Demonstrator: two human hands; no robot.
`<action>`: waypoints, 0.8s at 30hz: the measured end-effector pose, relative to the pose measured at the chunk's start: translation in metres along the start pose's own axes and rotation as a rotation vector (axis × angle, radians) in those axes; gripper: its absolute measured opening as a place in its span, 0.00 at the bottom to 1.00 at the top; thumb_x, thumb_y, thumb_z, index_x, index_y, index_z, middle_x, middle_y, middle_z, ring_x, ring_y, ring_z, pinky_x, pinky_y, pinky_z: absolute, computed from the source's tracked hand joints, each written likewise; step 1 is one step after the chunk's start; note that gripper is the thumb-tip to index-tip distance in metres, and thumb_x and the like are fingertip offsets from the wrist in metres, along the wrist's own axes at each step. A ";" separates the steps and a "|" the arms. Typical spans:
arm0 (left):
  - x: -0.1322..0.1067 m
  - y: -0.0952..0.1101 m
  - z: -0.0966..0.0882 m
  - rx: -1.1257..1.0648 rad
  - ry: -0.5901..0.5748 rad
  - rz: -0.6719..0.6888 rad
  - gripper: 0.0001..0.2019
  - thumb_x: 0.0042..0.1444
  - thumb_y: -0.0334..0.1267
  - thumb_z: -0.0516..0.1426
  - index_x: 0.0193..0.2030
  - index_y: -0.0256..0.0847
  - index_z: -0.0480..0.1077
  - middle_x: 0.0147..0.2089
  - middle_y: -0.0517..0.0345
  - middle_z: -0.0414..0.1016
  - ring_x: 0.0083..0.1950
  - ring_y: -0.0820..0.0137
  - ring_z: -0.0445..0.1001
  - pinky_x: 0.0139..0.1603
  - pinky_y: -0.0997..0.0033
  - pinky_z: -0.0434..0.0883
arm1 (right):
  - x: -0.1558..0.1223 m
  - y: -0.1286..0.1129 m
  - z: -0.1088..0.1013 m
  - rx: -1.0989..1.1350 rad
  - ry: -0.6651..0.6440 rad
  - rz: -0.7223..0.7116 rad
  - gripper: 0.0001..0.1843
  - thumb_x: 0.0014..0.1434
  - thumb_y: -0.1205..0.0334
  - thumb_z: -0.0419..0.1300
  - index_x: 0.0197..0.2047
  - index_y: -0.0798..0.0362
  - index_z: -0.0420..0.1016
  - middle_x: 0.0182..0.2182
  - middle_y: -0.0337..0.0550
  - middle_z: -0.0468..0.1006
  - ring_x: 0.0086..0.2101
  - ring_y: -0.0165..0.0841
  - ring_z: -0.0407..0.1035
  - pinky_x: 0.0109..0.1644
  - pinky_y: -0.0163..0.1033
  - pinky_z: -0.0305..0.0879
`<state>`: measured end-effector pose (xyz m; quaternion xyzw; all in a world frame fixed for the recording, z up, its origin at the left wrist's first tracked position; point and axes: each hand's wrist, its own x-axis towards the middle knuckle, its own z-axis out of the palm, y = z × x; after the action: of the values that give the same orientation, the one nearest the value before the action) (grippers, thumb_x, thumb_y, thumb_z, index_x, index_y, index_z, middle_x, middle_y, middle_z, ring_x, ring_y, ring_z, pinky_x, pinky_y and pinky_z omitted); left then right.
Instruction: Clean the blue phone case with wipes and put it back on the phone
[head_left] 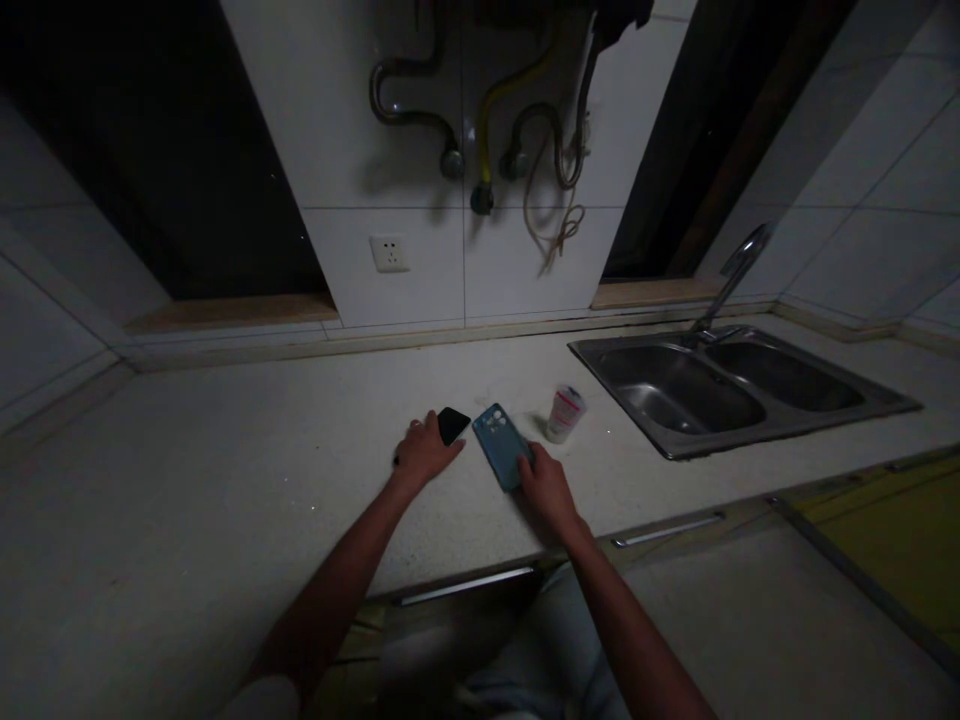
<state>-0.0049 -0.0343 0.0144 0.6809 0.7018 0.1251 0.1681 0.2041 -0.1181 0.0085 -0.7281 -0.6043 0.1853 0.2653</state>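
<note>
Here the left hand (424,452) grips a black phone (452,424), the right hand (546,486) pinches a blue case (501,443), near the counter (225,470) edge.

left hand (424,452): arm outstretched, palm down, fingers curled | right hand (546,487): arm outstretched, grip closed

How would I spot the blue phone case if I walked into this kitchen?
Start at the steel sink and look left along the pale counter, past the small white cup. The blue phone case lies under the right hand; the black phone beside it is under the left hand.
</note>
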 end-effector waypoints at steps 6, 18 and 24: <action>0.002 -0.003 0.001 0.100 0.026 0.018 0.40 0.61 0.62 0.50 0.70 0.32 0.54 0.59 0.24 0.66 0.58 0.40 0.71 0.52 0.51 0.66 | -0.009 -0.012 -0.004 -0.339 -0.124 0.011 0.18 0.71 0.53 0.50 0.46 0.56 0.74 0.44 0.55 0.81 0.43 0.43 0.77 0.40 0.39 0.64; -0.001 -0.003 0.005 0.260 0.194 0.076 0.31 0.63 0.57 0.51 0.55 0.26 0.67 0.54 0.25 0.69 0.56 0.44 0.68 0.54 0.54 0.64 | 0.018 -0.018 -0.011 -0.384 -0.036 -0.081 0.20 0.71 0.54 0.49 0.59 0.52 0.72 0.50 0.54 0.78 0.45 0.40 0.76 0.40 0.38 0.66; 0.000 -0.002 0.012 0.280 0.227 0.082 0.32 0.64 0.58 0.49 0.53 0.25 0.70 0.54 0.26 0.69 0.56 0.44 0.66 0.53 0.52 0.63 | 0.043 -0.019 -0.010 -0.379 -0.108 -0.016 0.15 0.69 0.61 0.51 0.46 0.57 0.78 0.42 0.57 0.82 0.42 0.42 0.77 0.39 0.39 0.65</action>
<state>-0.0023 -0.0351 0.0029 0.7073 0.6984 0.1088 -0.0139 0.2040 -0.0752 0.0301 -0.7492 -0.6475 0.1049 0.0918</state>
